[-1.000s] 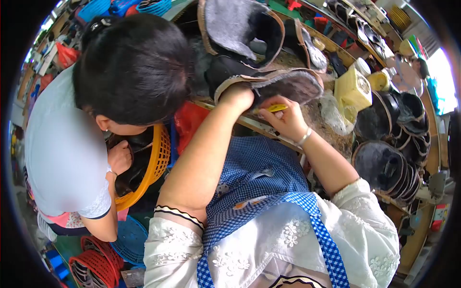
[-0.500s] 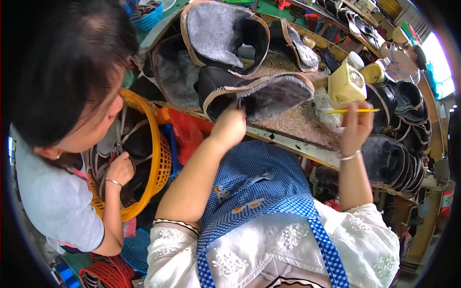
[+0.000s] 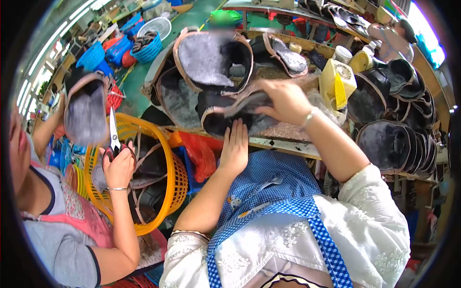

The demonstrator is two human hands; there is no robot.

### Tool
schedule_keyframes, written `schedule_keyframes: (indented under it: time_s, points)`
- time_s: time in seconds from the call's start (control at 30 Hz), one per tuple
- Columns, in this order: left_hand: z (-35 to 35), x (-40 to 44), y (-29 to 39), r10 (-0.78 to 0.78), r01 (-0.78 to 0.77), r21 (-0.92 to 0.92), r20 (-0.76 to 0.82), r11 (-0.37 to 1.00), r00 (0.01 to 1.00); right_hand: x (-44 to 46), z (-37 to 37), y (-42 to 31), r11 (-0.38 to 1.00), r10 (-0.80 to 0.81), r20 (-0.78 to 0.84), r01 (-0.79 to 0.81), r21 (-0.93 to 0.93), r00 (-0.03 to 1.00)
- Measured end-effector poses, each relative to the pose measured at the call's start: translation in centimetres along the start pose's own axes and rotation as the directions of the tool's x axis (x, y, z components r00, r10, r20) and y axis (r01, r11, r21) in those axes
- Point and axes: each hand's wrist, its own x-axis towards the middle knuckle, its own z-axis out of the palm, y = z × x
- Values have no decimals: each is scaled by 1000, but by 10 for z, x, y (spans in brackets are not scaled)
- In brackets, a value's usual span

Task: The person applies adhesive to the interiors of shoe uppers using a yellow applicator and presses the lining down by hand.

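Observation:
A black boot upper (image 3: pixel 213 123) with grey fleece lining and a tan edge lies on the worktable in front of me. My left hand (image 3: pixel 234 150) rests on its near side, fingers stretched out flat and pointing away from me. At the upper's right end, my right hand (image 3: pixel 288 102) grips the raised edge between thumb and fingers. That edge is smeared by motion and partly hidden by the hand. A yellow-handled tool (image 3: pixel 340 91) stands in the pale yellow container (image 3: pixel 328 81), its tip out of sight.
More fleece-lined uppers (image 3: pixel 204 60) lie behind mine, and several are stacked (image 3: pixel 384 146) at the right. On the left, a co-worker holds scissors (image 3: pixel 114 139) and an upper (image 3: pixel 86 113) over a yellow basket (image 3: pixel 180 187). A red plastic bag (image 3: pixel 197 156) hangs at the table edge.
The yellow-handled tool has gone from my right hand into the container. That hand has moved left onto the upper; my left hand has flattened out. The co-worker has raised scissors and an upper.

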Motion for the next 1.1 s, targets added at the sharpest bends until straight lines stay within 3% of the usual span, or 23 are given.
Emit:
schedule_keyframes:
  time_s: [0.03,0.1,0.13,0.2,0.23,0.27,0.3,0.33,0.43,0.5,0.57,0.6,0.63,0.7,0.77,0.8,0.83,0.9,0.93,0.97,1.03,1.1]
  points:
    - [-6,-4,-3,-18,21,-101,25,995,1000,8,15,2,992,98,107,-89,-88,989]
    - [-14,-11,-8,-4,26,-316,70,948,998,5,-1,-9,997,-19,188,33,-72,982]
    - [-17,-24,-13,-33,8,-438,-49,899,998,0,-9,-8,1000,3,207,2,-25,978]
    - [1,-66,-8,-366,123,-743,-173,658,914,-28,-33,-3,991,88,102,-97,88,991]
    - [5,-88,-11,-397,148,-782,-135,605,908,-47,-39,12,970,50,-60,-34,240,997]
    - [-6,-98,-2,-388,120,-703,-235,701,891,-74,-55,24,961,130,-127,-94,259,983]
    - [-2,-113,1,-428,124,-728,-248,675,869,-93,-67,33,948,180,-187,-120,295,966]
    - [0,-126,5,-508,212,-715,-226,666,831,-111,-77,44,923,301,-263,-212,320,917]
    - [3,-129,6,-475,307,-664,-83,682,876,-166,-122,75,732,648,-389,-394,556,655]
    - [12,-120,10,-514,317,-754,-32,576,857,-195,-136,116,577,787,-512,-113,809,344]
    - [12,-104,11,-482,310,-778,10,546,876,-220,-154,158,757,653,-752,-57,651,89]
    - [11,-95,13,-479,306,-806,31,507,877,-233,-170,171,837,520,-854,-200,510,1]
    - [7,-84,18,-422,241,-796,-19,555,907,-247,-182,175,865,365,-929,-348,361,-56]
    - [-8,-69,24,-361,161,-742,-117,651,925,-260,-216,135,530,316,-940,-798,287,-128]
    - [-8,-69,24,-364,178,-754,-87,632,927,-295,-215,168,585,362,-920,-732,349,-149]
    - [5,-70,28,-401,196,-768,-86,610,912,-333,-244,172,581,302,-937,-745,328,-177]
    - [18,-79,26,-417,211,-783,-66,584,907,-358,-252,189,264,20,-992,-957,124,-123]
    - [20,-81,30,-346,227,-763,5,605,938,-418,-274,233,468,-14,-992,-877,104,-125]
    - [16,-82,30,-319,236,-751,36,616,947,-435,-284,244,310,-61,-984,-941,139,-166]
    - [12,-82,33,-297,246,-743,66,623,953,-436,-296,239,319,11,-980,-928,193,-200]
    - [5,-73,36,-219,172,-710,26,683,975,-455,-323,253,317,-76,-977,-934,166,-199]
    - [3,-67,35,-229,186,-696,32,693,973,-470,-343,277,461,-157,-937,-862,211,-313]
